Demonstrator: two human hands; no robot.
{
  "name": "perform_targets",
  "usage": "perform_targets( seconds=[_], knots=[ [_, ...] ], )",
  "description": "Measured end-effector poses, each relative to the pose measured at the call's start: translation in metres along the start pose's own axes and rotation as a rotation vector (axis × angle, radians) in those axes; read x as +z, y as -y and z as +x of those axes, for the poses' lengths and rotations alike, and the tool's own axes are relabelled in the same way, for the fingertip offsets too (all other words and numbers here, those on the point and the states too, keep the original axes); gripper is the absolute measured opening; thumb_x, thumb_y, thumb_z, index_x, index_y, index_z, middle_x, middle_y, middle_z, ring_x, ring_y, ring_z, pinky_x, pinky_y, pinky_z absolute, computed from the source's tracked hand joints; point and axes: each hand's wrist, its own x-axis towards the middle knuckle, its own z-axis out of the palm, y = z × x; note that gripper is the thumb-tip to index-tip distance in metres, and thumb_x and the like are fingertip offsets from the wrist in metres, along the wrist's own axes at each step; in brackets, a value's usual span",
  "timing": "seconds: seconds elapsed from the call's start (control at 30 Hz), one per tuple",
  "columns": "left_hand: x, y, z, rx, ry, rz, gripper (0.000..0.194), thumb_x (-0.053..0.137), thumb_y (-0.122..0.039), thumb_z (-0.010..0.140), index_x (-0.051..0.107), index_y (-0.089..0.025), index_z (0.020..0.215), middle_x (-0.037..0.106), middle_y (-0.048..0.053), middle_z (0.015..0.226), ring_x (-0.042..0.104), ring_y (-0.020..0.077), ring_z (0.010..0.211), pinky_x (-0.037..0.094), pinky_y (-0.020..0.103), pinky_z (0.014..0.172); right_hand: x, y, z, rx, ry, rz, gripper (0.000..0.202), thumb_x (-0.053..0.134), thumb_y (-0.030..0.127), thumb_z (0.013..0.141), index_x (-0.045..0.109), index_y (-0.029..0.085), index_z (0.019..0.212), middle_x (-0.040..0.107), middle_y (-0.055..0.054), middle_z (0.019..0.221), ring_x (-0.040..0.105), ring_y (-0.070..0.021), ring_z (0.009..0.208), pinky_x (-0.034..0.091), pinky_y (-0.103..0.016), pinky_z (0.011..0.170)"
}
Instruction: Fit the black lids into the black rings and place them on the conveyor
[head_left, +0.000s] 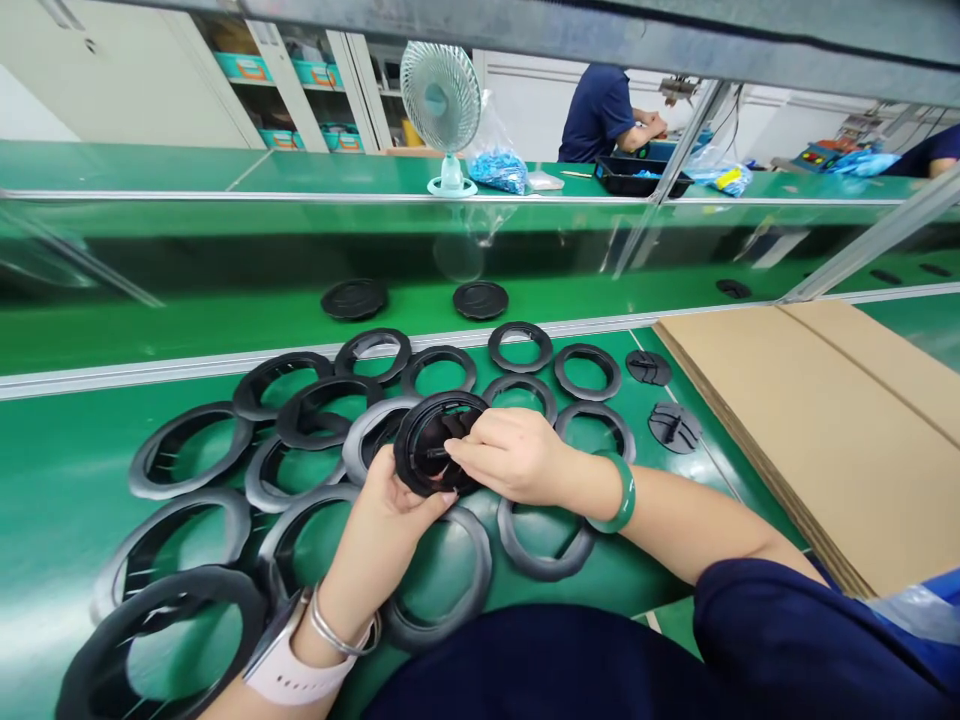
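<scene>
A round black part [421,437], a ring with ribbed pieces inside, is tilted above the green table. My left hand [397,510] grips its lower left rim, the thumb along the bottom edge. My right hand [514,455] reaches in from the right, its fingers pinched on a small dark piece at the middle of the part. Several black and grey rings lie around and beneath my hands, among them a grey ring [480,580] just below. Two flat black discs [649,367] [675,427] rest to the right of the rings.
Stacked cardboard sheets [840,420] lie at the right. Behind the table edge, a green belt [420,325] bears black round parts [354,299] [480,299]. On the shelf beyond stand a small fan [441,100], a bag of blue pieces [498,170] and a black tray [637,180]; a person sits behind.
</scene>
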Motion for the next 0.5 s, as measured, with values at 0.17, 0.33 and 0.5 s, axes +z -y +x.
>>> perform_targets(
  seconds=[0.17,0.33,0.5],
  knots=[
    [0.0006,-0.0029,-0.0021,0.006,0.000,0.021,0.057,0.089,-0.025,0.072,0.052,-0.021,0.116,0.069,0.003,0.112,0.068,0.0177,0.108,0.058,0.023,0.093,-0.0014,-0.0008,0.0012,0.017,0.033,0.000,0.016,0.054,0.014,0.101,0.069,0.012,0.095,0.059,-0.003,0.072,0.053,-0.0158,0.068,0.042,-0.031,0.060],
    [-0.0020,0.0017,-0.0012,0.011,0.012,0.013,0.056,0.089,-0.024,0.072,0.051,-0.020,0.114,0.069,0.003,0.108,0.069,0.0169,0.103,0.059,0.023,0.091,0.0018,-0.0009,-0.0004,0.080,0.045,0.003,0.022,0.052,0.022,0.103,0.069,0.016,0.091,0.059,-0.004,0.075,0.052,-0.0158,0.068,0.043,-0.031,0.060],
    [-0.0035,0.0042,-0.0014,0.017,0.008,0.017,0.061,0.088,-0.023,0.073,0.051,-0.022,0.120,0.066,0.003,0.119,0.066,0.0175,0.109,0.058,0.024,0.094,0.0030,0.0001,-0.0019,0.161,-0.003,0.111,0.019,0.056,0.024,0.101,0.072,0.016,0.095,0.063,-0.004,0.079,0.055,-0.0155,0.069,0.045,-0.029,0.063]
  ],
)
